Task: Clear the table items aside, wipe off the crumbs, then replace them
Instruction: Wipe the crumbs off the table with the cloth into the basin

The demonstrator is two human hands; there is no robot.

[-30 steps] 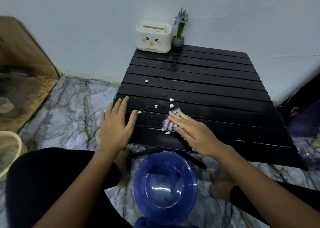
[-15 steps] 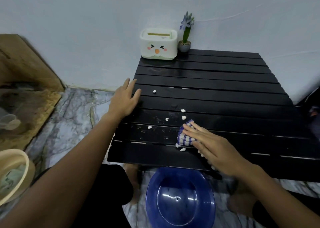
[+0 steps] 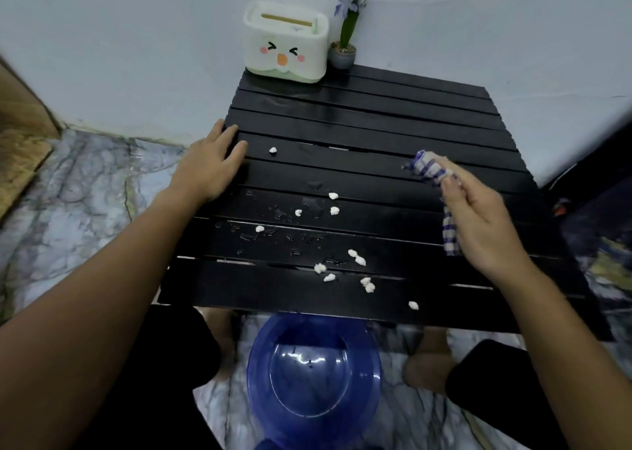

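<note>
Pinching a blue-checked cloth (image 3: 431, 171) above the black slatted table (image 3: 376, 114), the right hand (image 3: 478, 224) is hovering raised; the left hand (image 3: 208, 166) is lying released, flat, at the left edge.

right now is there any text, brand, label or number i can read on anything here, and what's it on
None: no readable word, brand or number shows in this view.
The tissue box bears only a drawn face (squinting eyes, orange beak, pink cheeks), no letters.
The flower pot, checked cloth, black slatted table and blue basin carry no visible markings.
</note>
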